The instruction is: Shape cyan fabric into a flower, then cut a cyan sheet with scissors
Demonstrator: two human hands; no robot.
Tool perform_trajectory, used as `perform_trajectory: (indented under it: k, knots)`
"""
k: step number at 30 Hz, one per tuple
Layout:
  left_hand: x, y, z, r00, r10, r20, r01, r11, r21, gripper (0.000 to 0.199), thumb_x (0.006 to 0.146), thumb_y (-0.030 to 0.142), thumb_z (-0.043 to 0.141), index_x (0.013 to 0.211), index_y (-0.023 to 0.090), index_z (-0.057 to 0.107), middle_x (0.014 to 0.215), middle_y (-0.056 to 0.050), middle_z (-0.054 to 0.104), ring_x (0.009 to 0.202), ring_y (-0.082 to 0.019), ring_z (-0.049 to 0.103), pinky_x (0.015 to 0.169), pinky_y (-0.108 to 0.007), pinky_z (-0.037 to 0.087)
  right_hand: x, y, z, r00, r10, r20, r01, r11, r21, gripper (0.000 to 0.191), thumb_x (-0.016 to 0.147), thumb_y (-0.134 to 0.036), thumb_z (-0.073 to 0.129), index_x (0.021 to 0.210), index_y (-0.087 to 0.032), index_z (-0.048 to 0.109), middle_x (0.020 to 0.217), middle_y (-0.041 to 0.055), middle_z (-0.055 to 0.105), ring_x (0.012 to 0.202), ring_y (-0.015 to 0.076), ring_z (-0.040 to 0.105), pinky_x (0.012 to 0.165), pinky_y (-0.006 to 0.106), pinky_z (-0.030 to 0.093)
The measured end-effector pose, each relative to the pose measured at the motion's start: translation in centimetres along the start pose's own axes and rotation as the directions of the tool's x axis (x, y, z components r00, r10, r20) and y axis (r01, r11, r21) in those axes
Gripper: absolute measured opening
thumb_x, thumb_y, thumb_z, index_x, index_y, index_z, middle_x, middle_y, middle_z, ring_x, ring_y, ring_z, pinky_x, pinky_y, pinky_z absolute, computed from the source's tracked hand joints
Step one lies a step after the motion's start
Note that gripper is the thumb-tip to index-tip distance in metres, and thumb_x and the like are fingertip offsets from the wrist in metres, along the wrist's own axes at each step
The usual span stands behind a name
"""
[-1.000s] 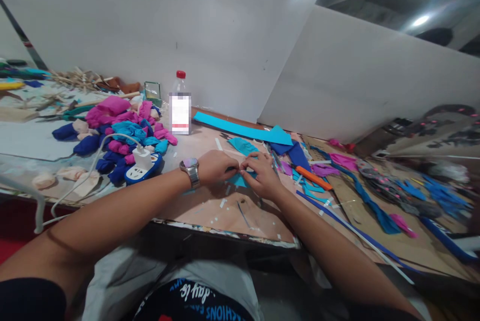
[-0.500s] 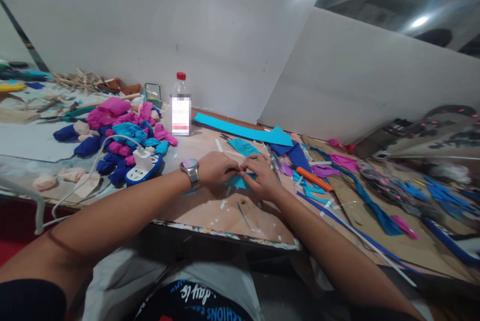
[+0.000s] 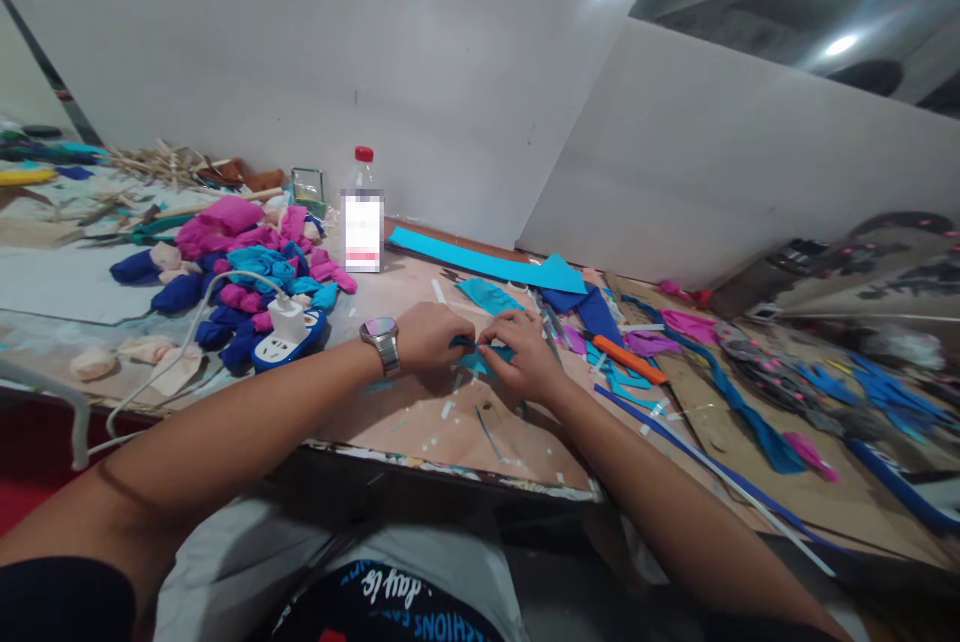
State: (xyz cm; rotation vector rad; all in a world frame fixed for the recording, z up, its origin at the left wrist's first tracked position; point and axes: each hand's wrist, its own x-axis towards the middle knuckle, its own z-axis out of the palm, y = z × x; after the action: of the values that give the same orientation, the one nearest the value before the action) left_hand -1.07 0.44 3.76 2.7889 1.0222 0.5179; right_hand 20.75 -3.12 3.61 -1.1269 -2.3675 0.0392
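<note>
A small blue-teal piece (image 3: pixel 474 360) is pinched between my two hands above the middle of the table. My left hand (image 3: pixel 436 337), with a watch on its wrist, has its fingers closed on the piece's left side. From the right, my right hand (image 3: pixel 521 354) grips the same piece with its fingertips, close to the left fingers. Just behind the hands lies another blue piece (image 3: pixel 489 295). Farther back is a long bright blue strip (image 3: pixel 480 262).
A red-capped bottle (image 3: pixel 362 232) stands at the back. Left of it are bundled pink and blue cloth pieces (image 3: pixel 232 217) and a power strip (image 3: pixel 289 350) with a white cable. An orange cutter (image 3: pixel 628 358) and scraps lie to the right.
The fingers have shifted slightly around the small blue piece, and less of it shows beneath my right hand. The view has moved very little.
</note>
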Motion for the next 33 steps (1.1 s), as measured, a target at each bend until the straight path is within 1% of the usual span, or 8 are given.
perform_trajectory:
  k: [4, 9, 12, 16, 19, 22, 27, 33]
  knots:
    - [-0.09, 0.08, 0.00, 1.000, 0.024, -0.010, -0.025, 1.000, -0.013, 0.027, 0.092, 0.042, 0.057, 0.098, 0.026, 0.078, 0.087, -0.006, 0.077, 0.076, -0.021, 0.066, 0.064, -0.030, 0.036, 0.04, 0.01, -0.02, 1.000, -0.006, -0.003, 0.006, 1.000, -0.013, 0.009, 0.092, -0.025, 0.059, 0.086, -0.022, 0.065, 0.088, 0.0048, 0.072, 0.099, 0.0258, 0.059, 0.097, 0.047, 0.027]
    - [-0.06, -0.01, 0.03, 0.998, 0.059, -0.002, -0.059, 0.998, -0.012, 0.027, 0.094, 0.036, 0.053, 0.100, 0.027, 0.077, 0.089, -0.005, 0.078, 0.077, -0.020, 0.066, 0.064, -0.030, 0.036, 0.09, 0.02, -0.14, 0.999, -0.005, 0.044, 0.006, 1.000, -0.026, 0.009, 0.092, -0.023, 0.056, 0.087, -0.022, 0.063, 0.088, 0.0043, 0.073, 0.101, 0.0257, 0.058, 0.096, 0.047, 0.027]
    - [0.00, -0.18, 0.08, 0.999, 0.045, 0.005, -0.045, 0.999, -0.005, 0.027, 0.095, 0.037, 0.053, 0.100, 0.026, 0.077, 0.088, -0.005, 0.077, 0.076, -0.020, 0.066, 0.064, -0.029, 0.036, 0.10, 0.14, -0.20, 1.000, -0.004, 0.024, 0.005, 0.999, -0.033, 0.008, 0.092, -0.024, 0.059, 0.088, -0.022, 0.065, 0.089, 0.0045, 0.074, 0.100, 0.0260, 0.059, 0.096, 0.047, 0.027]
    - [0.01, -0.17, 0.21, 1.000, 0.021, 0.006, -0.021, 1.000, 0.015, 0.028, 0.095, 0.039, 0.053, 0.101, 0.026, 0.078, 0.088, -0.006, 0.077, 0.076, -0.021, 0.067, 0.063, -0.030, 0.036, 0.08, 0.28, -0.19, 0.999, -0.033, 0.009, 0.033, 0.997, -0.063, 0.008, 0.093, -0.025, 0.060, 0.090, -0.022, 0.067, 0.091, 0.0041, 0.075, 0.101, 0.0264, 0.059, 0.097, 0.048, 0.025]
    - [-0.02, 0.13, 0.28, 1.000, 0.025, 0.005, -0.025, 0.999, 0.034, 0.029, 0.095, 0.040, 0.053, 0.102, 0.024, 0.077, 0.089, -0.007, 0.078, 0.078, -0.022, 0.068, 0.063, -0.031, 0.036, 0.05, 0.31, -0.11, 0.998, -0.052, 0.023, 0.053, 0.996, -0.068, 0.008, 0.093, -0.023, 0.059, 0.090, -0.021, 0.066, 0.091, 0.0037, 0.074, 0.102, 0.0259, 0.059, 0.097, 0.047, 0.025]
    - [-0.03, 0.34, 0.30, 0.999, 0.036, 0.014, -0.037, 0.998, 0.051, 0.028, 0.095, 0.037, 0.053, 0.100, 0.025, 0.077, 0.089, -0.007, 0.078, 0.079, -0.022, 0.068, 0.064, -0.031, 0.038, 0.04, 0.34, -0.06, 0.998, -0.051, 0.040, 0.053, 0.997, -0.059, 0.007, 0.092, -0.022, 0.058, 0.091, -0.021, 0.065, 0.092, 0.0039, 0.074, 0.102, 0.0256, 0.059, 0.097, 0.047, 0.026]
    - [0.01, 0.16, 0.44, 1.000, 0.029, 0.011, -0.030, 0.998, 0.053, 0.026, 0.094, 0.036, 0.054, 0.098, 0.026, 0.077, 0.088, -0.005, 0.078, 0.079, -0.022, 0.068, 0.064, -0.030, 0.038, 0.07, 0.53, -0.07, 0.997, -0.037, 0.065, 0.040, 0.998, -0.045, 0.006, 0.090, -0.025, 0.061, 0.091, -0.021, 0.066, 0.092, 0.0045, 0.074, 0.102, 0.0260, 0.059, 0.097, 0.046, 0.026]
    - [0.11, 0.23, 0.46, 0.999, 0.046, 0.016, -0.047, 0.998, 0.052, 0.027, 0.095, 0.036, 0.054, 0.100, 0.025, 0.078, 0.089, -0.006, 0.078, 0.080, -0.022, 0.069, 0.064, -0.031, 0.038, 0.07, 0.50, -0.06, 0.995, -0.061, 0.076, 0.064, 0.997, -0.035, 0.007, 0.091, -0.022, 0.057, 0.091, -0.021, 0.063, 0.093, 0.0049, 0.074, 0.103, 0.0260, 0.059, 0.095, 0.046, 0.027]
